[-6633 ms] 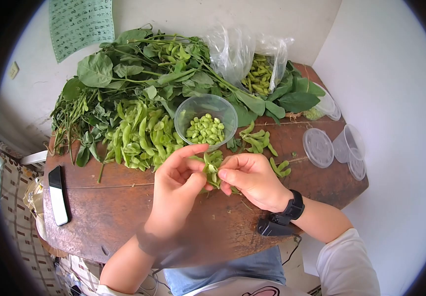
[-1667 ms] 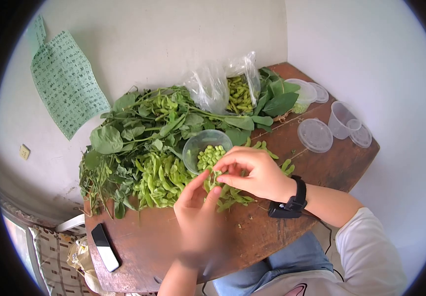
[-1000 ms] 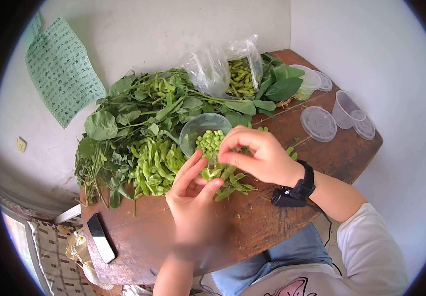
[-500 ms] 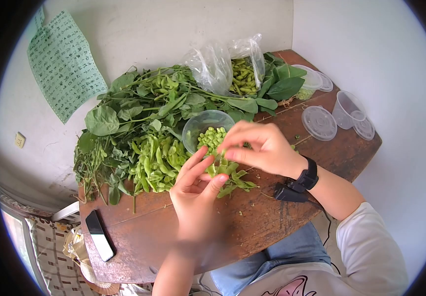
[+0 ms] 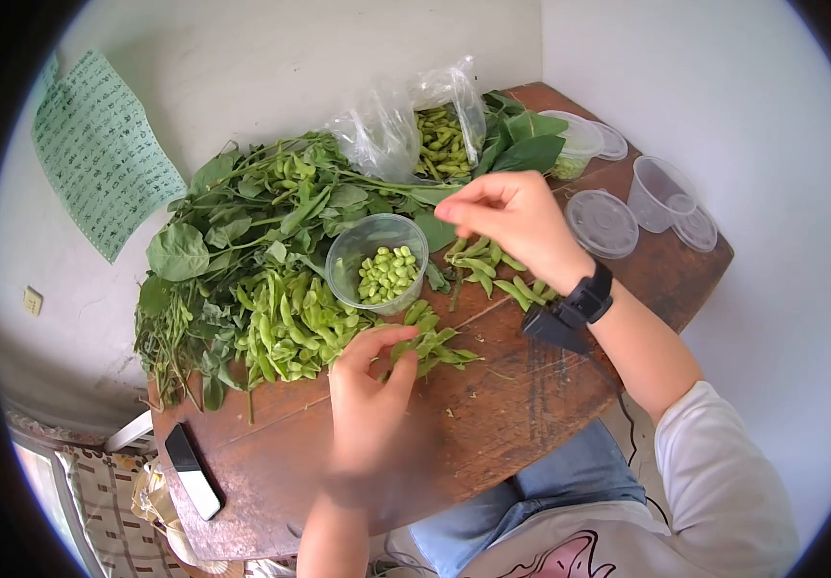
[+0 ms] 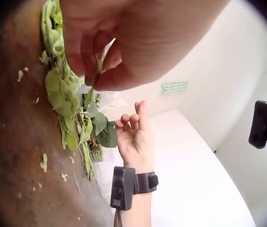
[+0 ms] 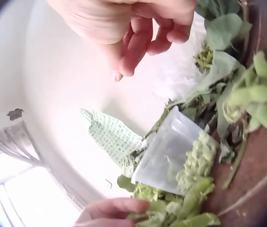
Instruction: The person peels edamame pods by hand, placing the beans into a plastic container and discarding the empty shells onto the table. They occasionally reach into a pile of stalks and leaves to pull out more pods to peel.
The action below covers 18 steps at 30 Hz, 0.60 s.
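Note:
My left hand (image 5: pixel 369 385) is low over the table in the head view, just left of a small heap of green bean pods (image 5: pixel 435 349). The left wrist view shows its thumb and fingers pinching a thin pod shell (image 6: pixel 107 51), mostly hidden by the fingers. My right hand (image 5: pixel 517 222) is raised to the right of the clear plastic tub (image 5: pixel 343 275), its fingers loosely bent with nothing visible between them. Shelled green beans (image 5: pixel 389 275) lie in the tub. More pods (image 5: pixel 290 332) are piled left of it.
Leafy bean stalks (image 5: pixel 233 231) cover the back of the wooden table (image 5: pixel 512 405). A clear bag of pods (image 5: pixel 444 140) stands behind them. Empty plastic cup (image 5: pixel 661 193) and lid (image 5: pixel 600 223) lie at the right. A phone (image 5: pixel 194 472) rests near the left edge.
My hands, close together over the pods half a second ago, have parted. The right hand has risen up and to the right, while the left has lowered slightly. The tub's beans are now in full view.

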### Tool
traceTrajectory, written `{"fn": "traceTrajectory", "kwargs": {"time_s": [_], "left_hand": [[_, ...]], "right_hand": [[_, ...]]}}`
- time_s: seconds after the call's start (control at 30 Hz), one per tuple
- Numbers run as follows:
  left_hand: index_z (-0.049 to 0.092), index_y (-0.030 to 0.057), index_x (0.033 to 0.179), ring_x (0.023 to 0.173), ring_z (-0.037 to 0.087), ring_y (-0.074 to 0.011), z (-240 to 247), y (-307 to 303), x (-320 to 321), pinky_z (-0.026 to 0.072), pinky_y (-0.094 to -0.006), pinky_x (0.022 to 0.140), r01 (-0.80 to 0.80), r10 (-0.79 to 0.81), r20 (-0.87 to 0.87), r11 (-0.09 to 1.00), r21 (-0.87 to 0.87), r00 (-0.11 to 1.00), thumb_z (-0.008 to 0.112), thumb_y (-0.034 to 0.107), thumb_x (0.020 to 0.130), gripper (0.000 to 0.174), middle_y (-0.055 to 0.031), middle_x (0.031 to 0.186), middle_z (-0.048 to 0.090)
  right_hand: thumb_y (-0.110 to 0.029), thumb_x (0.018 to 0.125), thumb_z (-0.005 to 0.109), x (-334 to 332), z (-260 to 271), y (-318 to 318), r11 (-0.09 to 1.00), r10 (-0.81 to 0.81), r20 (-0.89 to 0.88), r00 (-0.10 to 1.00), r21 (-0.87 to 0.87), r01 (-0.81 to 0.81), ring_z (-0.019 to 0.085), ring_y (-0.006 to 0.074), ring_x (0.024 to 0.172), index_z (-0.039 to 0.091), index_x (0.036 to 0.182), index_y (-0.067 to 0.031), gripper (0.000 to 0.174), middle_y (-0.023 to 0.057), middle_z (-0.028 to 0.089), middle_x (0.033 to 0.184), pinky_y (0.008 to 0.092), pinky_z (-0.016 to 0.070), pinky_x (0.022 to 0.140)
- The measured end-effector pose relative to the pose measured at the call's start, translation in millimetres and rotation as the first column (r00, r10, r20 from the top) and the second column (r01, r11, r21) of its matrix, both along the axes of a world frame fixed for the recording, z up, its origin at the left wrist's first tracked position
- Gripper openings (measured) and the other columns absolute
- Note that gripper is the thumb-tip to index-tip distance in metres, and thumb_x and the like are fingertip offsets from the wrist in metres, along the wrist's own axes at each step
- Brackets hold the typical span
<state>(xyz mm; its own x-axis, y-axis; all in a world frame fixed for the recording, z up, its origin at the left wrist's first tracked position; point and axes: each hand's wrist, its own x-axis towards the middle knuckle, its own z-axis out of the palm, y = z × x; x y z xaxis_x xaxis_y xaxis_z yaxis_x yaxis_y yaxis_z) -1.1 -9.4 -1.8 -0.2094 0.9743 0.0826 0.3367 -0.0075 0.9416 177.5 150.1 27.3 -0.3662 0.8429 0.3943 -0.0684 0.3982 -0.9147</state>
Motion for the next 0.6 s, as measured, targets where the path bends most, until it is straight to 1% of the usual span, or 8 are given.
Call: {"fn": "traceTrajectory", "kwargs": {"time_s": [0.03, 0.1, 0.2, 0.27, 0.33, 0.37, 0.53, 0.6], "left_hand": [[0.069, -0.0006, 0.106, 0.097, 0.059, -0.0129, -1, 1, -1, 0.0464, -0.0248, 0.080, 0.006, -0.006, -0.002, 1.000, 0.000, 1.000, 0.065, 0.000, 0.084, 0.023, -0.0073, 0.108, 0.066], [0.071, -0.0018, 0.100, 0.096, 0.062, -0.0149, -5, 3, -4, 0.0464, -0.0252, 0.079, -0.050, 0.085, -0.263, 0.989, 0.137, 0.961, 0.064, 0.004, 0.085, 0.018, -0.0096, 0.110, 0.067], [0.073, 0.0006, 0.097, 0.092, 0.063, -0.0224, -2, 3, -2, 0.0478, -0.0323, 0.080, -0.145, 0.178, -0.267, 0.980, 0.139, 0.947, 0.067, 0.011, 0.087, 0.016, -0.0121, 0.109, 0.068], [0.073, -0.0002, 0.095, 0.090, 0.063, -0.0216, -1, 3, -3, 0.0474, -0.0319, 0.080, -0.105, 0.141, -0.222, 0.981, 0.166, 0.965, 0.066, 0.013, 0.089, 0.016, -0.0123, 0.104, 0.069], [0.073, -0.0011, 0.093, 0.089, 0.063, -0.0207, 1, 1, -1, 0.0469, -0.0314, 0.080, -0.068, 0.102, -0.172, 0.978, 0.197, 0.980, 0.066, 0.014, 0.090, 0.017, -0.0125, 0.099, 0.070], [0.073, -0.0021, 0.090, 0.085, 0.061, -0.0193, 3, 0, 0, 0.0459, -0.0308, 0.078, -0.059, 0.068, -0.072, 0.992, 0.114, 0.995, 0.060, 0.019, 0.095, 0.025, -0.0122, 0.094, 0.070], [0.071, -0.0035, 0.083, 0.072, 0.055, -0.0145, 2, -3, -3, 0.0428, -0.0299, 0.071, 0.049, -0.055, 0.179, 0.998, 0.038, 0.982, 0.041, 0.035, 0.104, 0.054, -0.0111, 0.082, 0.069], [0.069, -0.0029, 0.078, 0.070, 0.057, -0.0140, 5, -4, -1, 0.0426, -0.0290, 0.066, 0.007, -0.008, 0.192, 1.000, 0.004, 0.981, 0.031, 0.041, 0.106, 0.065, -0.0108, 0.081, 0.070]], "right_hand": [[-0.025, 0.090, 0.070, 7, 6, 2, 0.998, -0.042, 0.094, 0.995, -0.039, 0.046, 0.050, 0.0033, 0.052, 0.074, 0.085, -0.0022, 0.023, 0.0004, 0.063, 0.062, 0.0214, 0.0382, 0.049], [-0.036, 0.095, 0.061, 23, 26, -2, 0.988, -0.122, 0.301, 0.946, -0.054, 0.145, 0.046, 0.0053, 0.043, 0.071, 0.077, -0.0014, 0.040, -0.0001, 0.052, 0.048, 0.0240, 0.0332, 0.042], [-0.038, 0.095, 0.059, 38, 30, -9, 0.992, -0.027, 0.432, 0.901, -0.101, 0.078, 0.047, 0.0061, 0.043, 0.071, 0.078, 0.0007, 0.045, 0.0027, 0.053, 0.049, 0.0248, 0.0339, 0.042], [-0.034, 0.091, 0.064, 46, 18, -12, 0.993, -0.051, 0.516, 0.855, -0.068, 0.101, 0.050, 0.0104, 0.042, 0.072, 0.080, -0.0031, 0.034, 0.0016, 0.056, 0.052, 0.0267, 0.0391, 0.046], [-0.029, 0.084, 0.070, 56, 3, -10, 0.952, -0.191, 0.752, 0.631, 0.299, -0.068, 0.060, 0.0217, 0.053, 0.072, 0.085, -0.0043, 0.024, 0.0063, 0.057, 0.054, 0.0338, 0.0461, 0.054], [-0.025, 0.077, 0.074, 60, -3, -11, 0.955, -0.176, 0.794, 0.582, 0.282, -0.097, 0.064, 0.0294, 0.064, 0.072, 0.089, -0.0052, 0.023, 0.0103, 0.059, 0.059, 0.0380, 0.0490, 0.061], [-0.026, 0.074, 0.076, 59, -18, -6, 0.941, -0.148, 0.821, 0.552, 0.289, -0.178, 0.062, 0.0275, 0.061, 0.070, 0.089, -0.0010, 0.029, 0.0102, 0.061, 0.068, 0.0372, 0.0484, 0.060], [-0.020, 0.077, 0.073, 55, -10, -6, 0.978, 0.020, 0.839, 0.545, 0.096, -0.184, 0.061, 0.0200, 0.060, 0.069, 0.089, 0.0005, 0.024, 0.0078, 0.062, 0.068, 0.0323, 0.0482, 0.058]]}}
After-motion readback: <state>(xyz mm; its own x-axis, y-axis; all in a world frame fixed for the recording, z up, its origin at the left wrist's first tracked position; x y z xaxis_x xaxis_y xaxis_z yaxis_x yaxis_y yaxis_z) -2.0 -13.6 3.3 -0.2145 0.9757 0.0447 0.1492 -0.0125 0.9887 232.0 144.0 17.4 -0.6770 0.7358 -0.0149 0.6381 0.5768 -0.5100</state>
